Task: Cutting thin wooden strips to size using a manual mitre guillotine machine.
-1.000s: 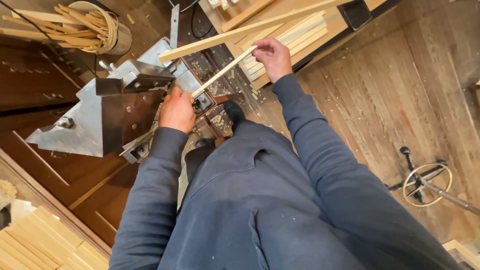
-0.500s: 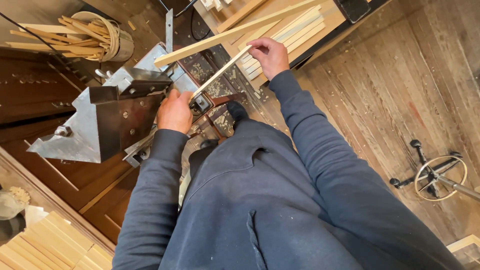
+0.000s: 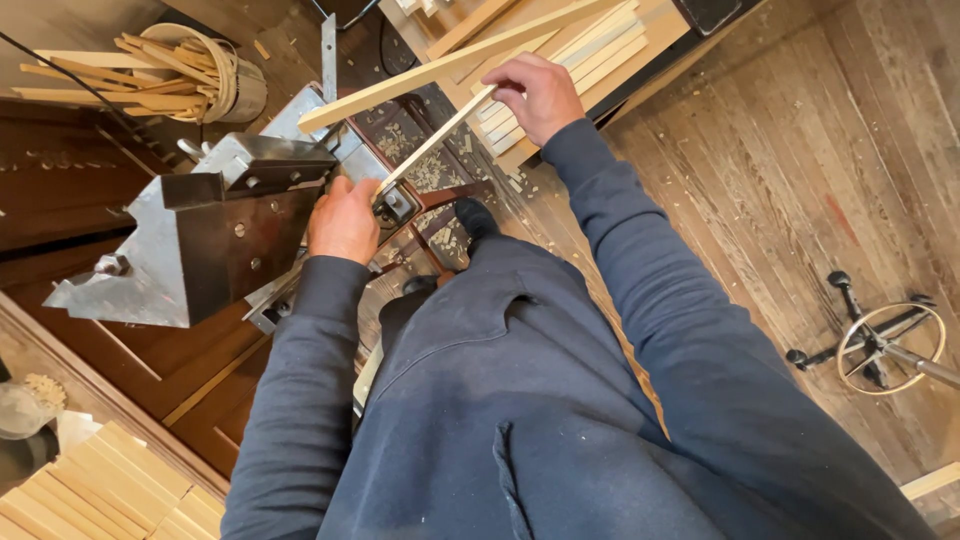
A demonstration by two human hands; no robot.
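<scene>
Wood strip [image 3: 435, 137]: right hand [image 3: 540, 95] grasping far end, left hand [image 3: 343, 220] pressing near end at metal machine [image 3: 215, 235]; best fed level and steady.

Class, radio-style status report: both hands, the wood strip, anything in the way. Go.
Right hand grips thin wood strip at far end. Left hand at strip's near end, against metal machine. Longer strip lies just above; no obstruction seen.

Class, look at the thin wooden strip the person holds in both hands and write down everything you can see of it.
The thin wooden strip is pale, narrow, straight and flat, seemingly bare light wood. It slants from upper right to lower left. The right hand grips its upper end; its lower end meets the grey metal machine beside the left hand. A wider pale slat lies just above it.
</scene>
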